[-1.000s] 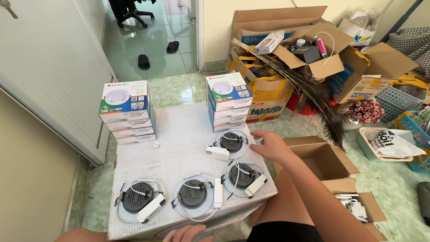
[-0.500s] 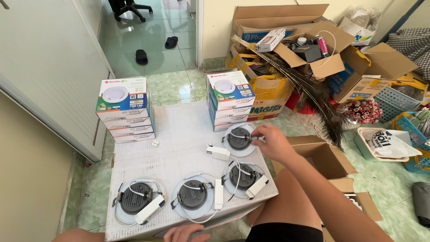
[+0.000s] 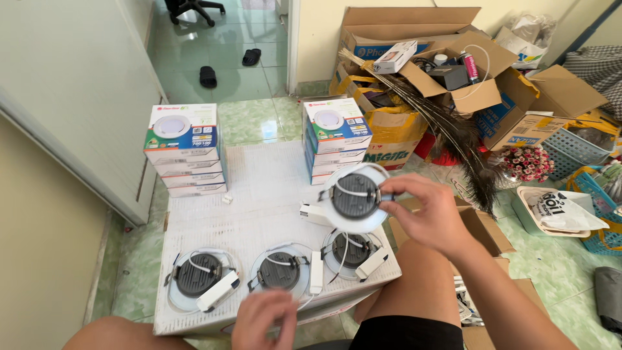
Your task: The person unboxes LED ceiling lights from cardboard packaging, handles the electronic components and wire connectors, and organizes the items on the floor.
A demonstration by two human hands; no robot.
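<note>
Right hand (image 3: 424,217) has now lifted the fourth downlight (image 3: 354,198) off the white board (image 3: 259,194), fingers pinching its rim; left hand (image 3: 262,317) hovers loose-fingered near the middle downlight (image 3: 280,271), holding nothing.

The right hand (image 3: 424,210) is raised, its fingers pinched closed in a grip (forearm running down to the lower right); the left hand (image 3: 264,319) hangs low, fingers loosely curled.

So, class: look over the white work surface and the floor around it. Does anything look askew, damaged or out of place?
Mostly orderly: three downlights lie face down in a row, the middle downlight among them, beside two neat box stacks. One lifted downlight is tilted in the right hand. Oddest are the peacock feathers spilling from the overfilled cardboard boxes.
</note>
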